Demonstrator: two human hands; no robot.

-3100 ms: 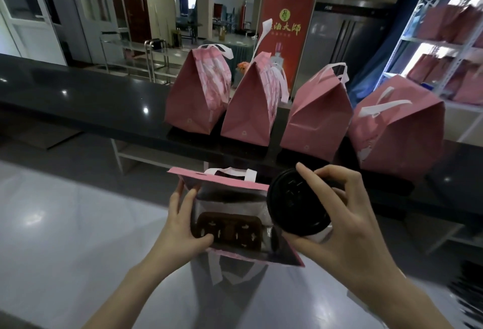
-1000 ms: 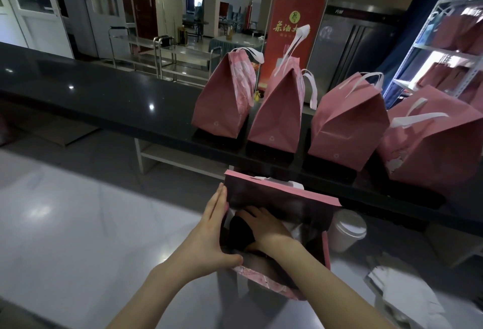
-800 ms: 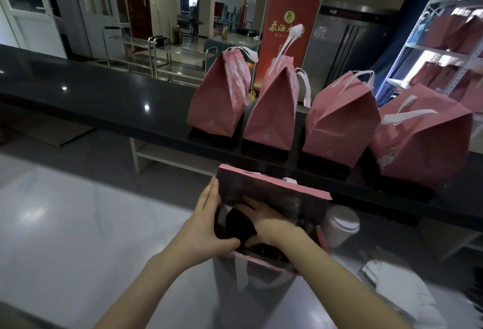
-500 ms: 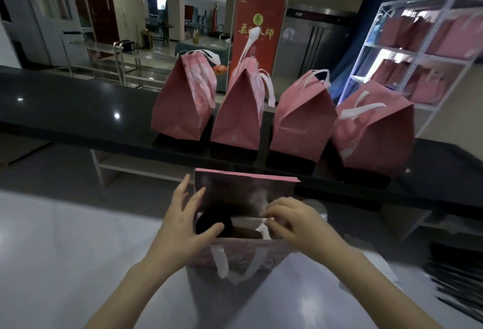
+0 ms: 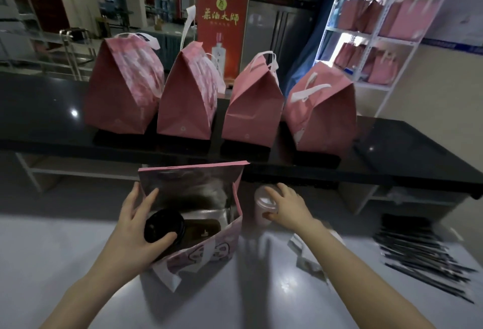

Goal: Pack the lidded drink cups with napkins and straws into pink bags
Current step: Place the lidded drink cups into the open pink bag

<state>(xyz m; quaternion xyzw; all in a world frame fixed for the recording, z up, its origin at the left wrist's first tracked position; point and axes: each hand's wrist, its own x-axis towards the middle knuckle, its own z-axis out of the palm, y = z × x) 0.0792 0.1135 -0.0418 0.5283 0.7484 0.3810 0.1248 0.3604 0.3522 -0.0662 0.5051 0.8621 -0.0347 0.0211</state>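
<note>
An open pink bag (image 5: pixel 198 253) with a silver lining stands on the white counter in front of me. A cup with a black lid (image 5: pixel 164 227) sits in its left slot; the brown tray's right slot is free. My left hand (image 5: pixel 136 226) holds the bag's left side, thumb over the near wall by the black lid. To the bag's right stands a cup with a white lid (image 5: pixel 264 208). My right hand (image 5: pixel 286 207) grips that cup, fingers curled over its lid and side.
Several closed pink bags (image 5: pixel 251 104) stand in a row on the black shelf (image 5: pixel 392 156) behind. White napkins (image 5: pixel 303 253) lie under my right forearm. Black-wrapped straws (image 5: pixel 418 250) are heaped at the right. A white rack (image 5: pixel 376 38) holds more pink bags.
My right hand set the black-lidded cup into the bag, came out, and moved right onto the white-lidded cup. My left hand stayed on the bag's left side.
</note>
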